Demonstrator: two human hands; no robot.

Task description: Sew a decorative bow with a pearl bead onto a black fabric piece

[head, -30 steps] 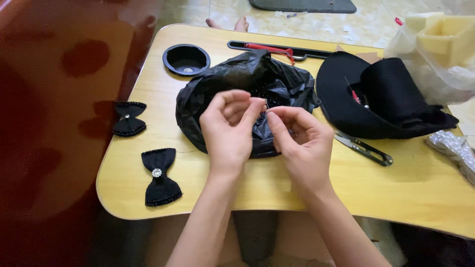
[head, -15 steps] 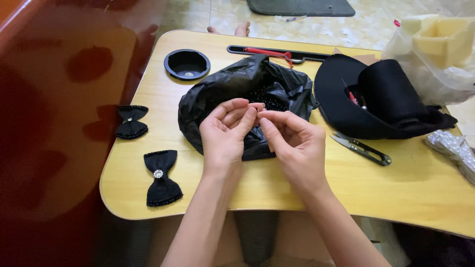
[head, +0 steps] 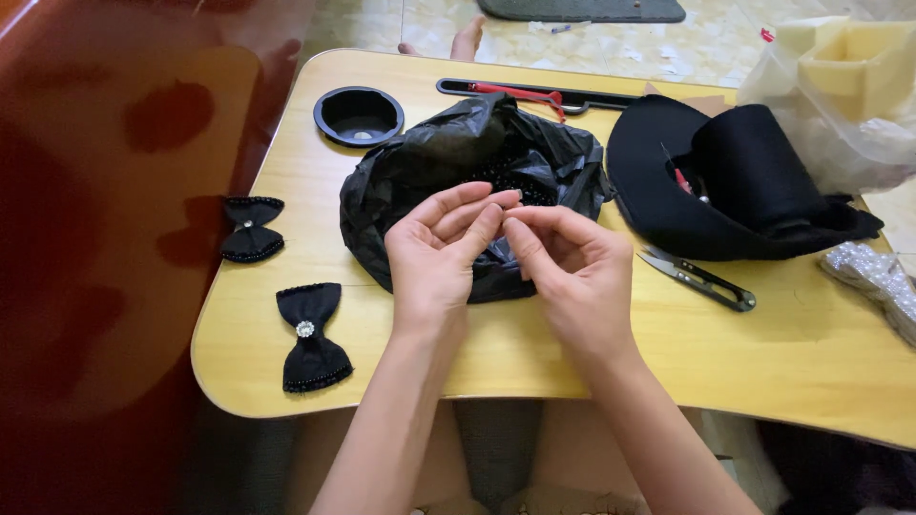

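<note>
My left hand (head: 439, 253) and my right hand (head: 577, 277) meet fingertip to fingertip just above the near side of a crumpled black plastic bag (head: 448, 153) on the yellow table (head: 811, 353). The right thumb and forefinger are pinched together and the left fingers close against them. Anything between them is too small to see. Tiny black beads (head: 506, 176) show in the bag's open mouth just beyond the fingertips.
Two black bows lie at the left, one beaded (head: 251, 229) and one with a sparkling centre (head: 310, 336). A round black cup (head: 359, 114) sits behind the bag. Thread snips (head: 697, 278), black felt (head: 754, 172), silver trim (head: 873, 277) and a clear bag (head: 849, 86) are at the right.
Both hands have drawn slightly toward me over the bag and their fingertips have come closer together. The things on the table have not moved.
</note>
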